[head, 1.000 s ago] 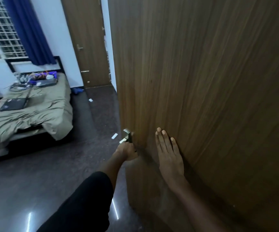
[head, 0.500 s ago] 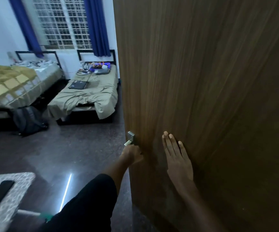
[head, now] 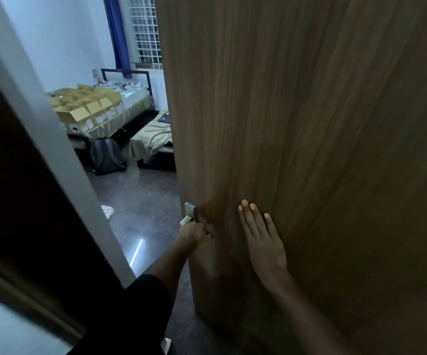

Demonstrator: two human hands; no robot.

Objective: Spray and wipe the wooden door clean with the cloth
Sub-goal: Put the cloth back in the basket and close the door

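Observation:
The wooden door [head: 309, 124] fills the right side of the head view, brown with vertical grain. Its metal handle [head: 190, 215] sits on the left edge at waist height. My left hand [head: 194, 233] is closed around the handle's lower part, fingers hidden behind the door edge. My right hand [head: 261, 237] lies flat on the door face just right of the handle, fingers straight and pointing up. No cloth or spray bottle shows.
The door frame [head: 41, 149] runs diagonally down the left. Through the gap lie a dark glossy floor [head: 140, 201], a bed with cardboard boxes [head: 89, 111], a second bed with an olive sheet [head: 153, 139], and a backpack [head: 106, 156].
The door has swung toward the frame, narrowing the gap to the room. Both hands kept their places on the handle and door face, and the view turned left.

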